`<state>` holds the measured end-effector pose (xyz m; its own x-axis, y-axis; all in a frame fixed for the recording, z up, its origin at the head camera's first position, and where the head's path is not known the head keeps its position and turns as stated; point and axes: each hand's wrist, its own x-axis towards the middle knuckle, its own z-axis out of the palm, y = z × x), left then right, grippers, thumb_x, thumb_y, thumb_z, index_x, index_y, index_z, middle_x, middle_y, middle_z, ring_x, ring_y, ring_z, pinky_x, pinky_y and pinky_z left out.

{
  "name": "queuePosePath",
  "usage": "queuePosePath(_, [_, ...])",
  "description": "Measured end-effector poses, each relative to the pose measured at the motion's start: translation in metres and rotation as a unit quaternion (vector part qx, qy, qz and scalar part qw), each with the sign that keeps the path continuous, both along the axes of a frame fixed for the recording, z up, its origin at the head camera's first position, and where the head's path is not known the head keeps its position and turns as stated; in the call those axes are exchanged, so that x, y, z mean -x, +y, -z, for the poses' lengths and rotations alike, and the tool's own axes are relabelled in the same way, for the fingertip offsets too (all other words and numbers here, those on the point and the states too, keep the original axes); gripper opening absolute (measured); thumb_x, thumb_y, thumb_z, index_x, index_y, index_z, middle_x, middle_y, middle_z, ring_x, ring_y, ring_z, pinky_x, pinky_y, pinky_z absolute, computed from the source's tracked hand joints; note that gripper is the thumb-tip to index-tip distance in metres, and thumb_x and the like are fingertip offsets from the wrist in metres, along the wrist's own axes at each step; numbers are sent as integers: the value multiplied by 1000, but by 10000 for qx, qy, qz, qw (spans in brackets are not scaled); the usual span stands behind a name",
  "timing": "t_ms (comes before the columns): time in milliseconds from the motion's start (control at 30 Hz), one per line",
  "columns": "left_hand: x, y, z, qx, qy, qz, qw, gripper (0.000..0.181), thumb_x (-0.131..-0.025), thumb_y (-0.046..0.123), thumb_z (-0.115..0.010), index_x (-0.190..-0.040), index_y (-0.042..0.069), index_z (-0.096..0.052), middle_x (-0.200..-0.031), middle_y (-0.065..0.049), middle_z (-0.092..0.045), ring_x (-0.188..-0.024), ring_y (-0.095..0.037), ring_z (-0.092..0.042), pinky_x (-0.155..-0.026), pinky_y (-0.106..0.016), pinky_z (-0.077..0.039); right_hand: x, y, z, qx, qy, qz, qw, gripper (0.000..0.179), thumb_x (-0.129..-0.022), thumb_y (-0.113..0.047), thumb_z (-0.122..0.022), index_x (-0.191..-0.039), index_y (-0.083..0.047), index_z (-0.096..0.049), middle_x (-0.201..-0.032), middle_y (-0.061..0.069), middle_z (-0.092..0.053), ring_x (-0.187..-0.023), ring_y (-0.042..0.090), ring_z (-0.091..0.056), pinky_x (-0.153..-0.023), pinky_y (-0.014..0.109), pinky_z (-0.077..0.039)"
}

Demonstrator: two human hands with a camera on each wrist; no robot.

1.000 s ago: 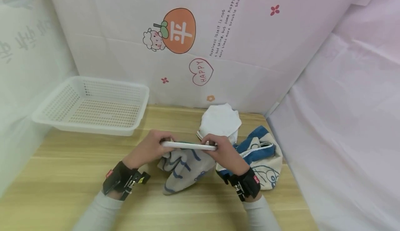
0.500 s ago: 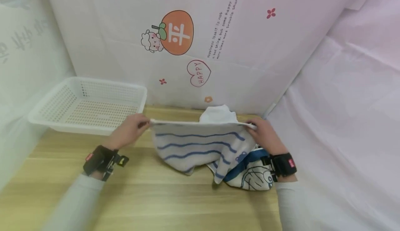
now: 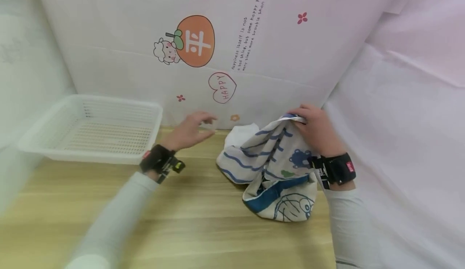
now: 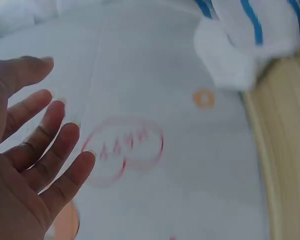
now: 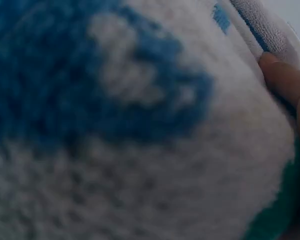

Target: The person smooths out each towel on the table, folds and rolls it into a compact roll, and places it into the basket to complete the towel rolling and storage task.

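Observation:
My right hand (image 3: 315,129) pinches the top edge of a pale towel (image 3: 241,162) with wavy blue stripes and a blue bear print. The towel hangs in folds over a crumpled beige-and-blue cloth (image 3: 292,206) on the table. In the right wrist view, the towel (image 5: 230,165) fills most of the picture, with my thumb (image 5: 285,80) against it. My left hand (image 3: 190,131) is in the air left of the towel, holding nothing; its fingers look loosely bent in the left wrist view. A white cloth (image 3: 239,135) is partly hidden behind the towel.
A white perforated plastic basket (image 3: 103,158) stands at the back left of the wooden table (image 3: 189,228). Behind the table rises a white printed sheet (image 3: 269,87), and another white sheet (image 3: 407,148) hangs at the right.
Both hands lifted and spread the towel by its edge. Since then my left hand has let go and stands apart from it; the right has moved up, and the towel now hangs folded.

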<state>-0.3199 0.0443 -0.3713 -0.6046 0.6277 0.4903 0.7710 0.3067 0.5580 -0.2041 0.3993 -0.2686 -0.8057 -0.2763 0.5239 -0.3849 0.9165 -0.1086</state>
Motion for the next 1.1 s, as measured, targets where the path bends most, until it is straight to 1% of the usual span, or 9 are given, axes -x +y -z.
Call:
queuePosePath(200, [-4, 83, -3, 14, -115, 864, 9962, 59, -94, 33, -73, -145, 10, -53, -151, -10, -50, -141, -29, -44, -117, -49, -36, -6, -22, -22, -54, 174, -451, 9988, 23, -88, 2, -75, -110, -4, -77, -86, 6, -61, -76, 16, -50, -65, 28, -40])
queuePosePath(300, [-7, 104, -7, 141, -207, 1195, 9925, 45, -95, 32, -72, -135, 12, -63, -146, -8, -54, -139, -25, -46, -117, -47, -35, -6, -27, -30, -111, 243, -589, 9979, 22, -87, 3, -76, -108, -4, -77, -87, 6, -62, -76, 16, -52, -66, 28, -41])
queuePosePath(400, [-5, 109, -2, 187, -354, 1387, 9895, 22, -94, 25, -72, -111, 11, -72, -124, -6, -66, -120, -21, -55, -106, -41, -42, -1, -25, -30, -137, 219, -608, 9978, 21, -86, 3, -77, -107, -3, -77, -87, 6, -62, -74, 17, -52, -66, 29, -42])
queuePosePath(500, [2, 103, 11, 98, -665, 1430, 9874, 6, -91, 16, -73, -92, 12, -70, -100, -1, -67, -95, -17, -57, -84, -33, -48, 5, -17, -21, -170, 6, -421, 9990, 18, -87, -2, -78, -105, -4, -78, -86, 6, -62, -74, 18, -51, -66, 31, -41])
queuePosePath(600, [12, 88, 22, -64, -845, 1359, 9871, 17, -86, 10, -73, -78, 13, -59, -82, 1, -61, -78, -15, -54, -71, -29, -45, 14, -2, -3, -202, -346, -248, 9989, 12, -90, -10, -77, -101, -6, -78, -84, 5, -62, -75, 19, -50, -67, 32, -40])
queuePosePath(767, [33, 55, 26, -373, -1076, 1043, 9880, 27, -82, 2, -73, -75, 13, -49, -75, -1, -54, -73, -17, -55, -68, -28, -45, 30, 31, 25, -104, -525, -323, 9980, 10, -92, -14, -75, -88, -4, -76, -80, 8, -67, -71, 22, -56, -66, 36, -41])
queuePosePath(867, [44, 30, 13, -406, -811, 571, 9942, 23, -81, -2, -72, -83, 11, -54, -83, -4, -60, -81, -21, -57, -75, -31, -49, 38, 46, 30, -14, -393, -182, 9991, 8, -92, -12, -75, -89, -4, -75, -83, 10, -70, -74, 23, -60, -67, 37, -44])
queuePosePath(967, [50, 7, -12, -461, -164, -28, 9988, 22, -82, -7, -70, -91, 7, -57, -96, -11, -67, -91, -26, -63, -85, -39, -54, 42, 49, 22, 4, -248, 4, 9997, 8, -93, -10, -73, -97, -3, -75, -88, 11, -67, -76, 23, -58, -67, 36, -43])
queuePosePath(1100, [48, -15, -49, -852, 836, -730, 9902, 30, -78, -15, -71, -101, 2, -59, -107, -18, -69, -101, -34, -65, -91, -48, -54, 32, 35, 0, 17, 123, 49, 9999, 13, -95, -3, -69, -107, 1, -73, -91, 13, -57, -77, 24, -55, -65, 36, -43])
